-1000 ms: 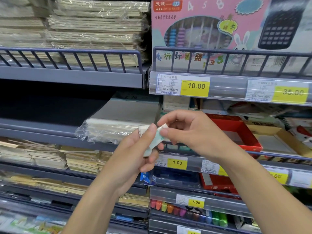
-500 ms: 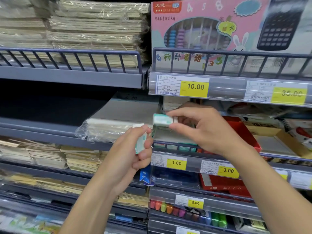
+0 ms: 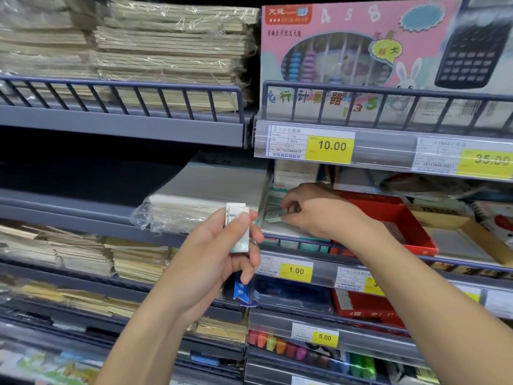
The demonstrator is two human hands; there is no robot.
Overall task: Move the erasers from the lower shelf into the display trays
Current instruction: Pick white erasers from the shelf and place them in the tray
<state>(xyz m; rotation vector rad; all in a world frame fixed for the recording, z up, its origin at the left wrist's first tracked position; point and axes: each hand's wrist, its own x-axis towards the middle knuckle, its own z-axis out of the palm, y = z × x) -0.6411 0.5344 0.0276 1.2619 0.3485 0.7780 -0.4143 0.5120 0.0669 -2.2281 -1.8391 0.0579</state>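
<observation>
My right hand had carried one eraser into the display tray, seemingly still pinching it; my left hand gripped the remaining erasers.

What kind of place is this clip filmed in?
Most likely a stationery aisle in a shop: yellow price tags line the shelf edges, wrapped notebook stacks fill the shelves, and a boxed abacus sits on display.

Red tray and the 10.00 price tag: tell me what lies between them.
In the head view, only the right hand, setting an eraser down, lies between red tray and tag.
</observation>
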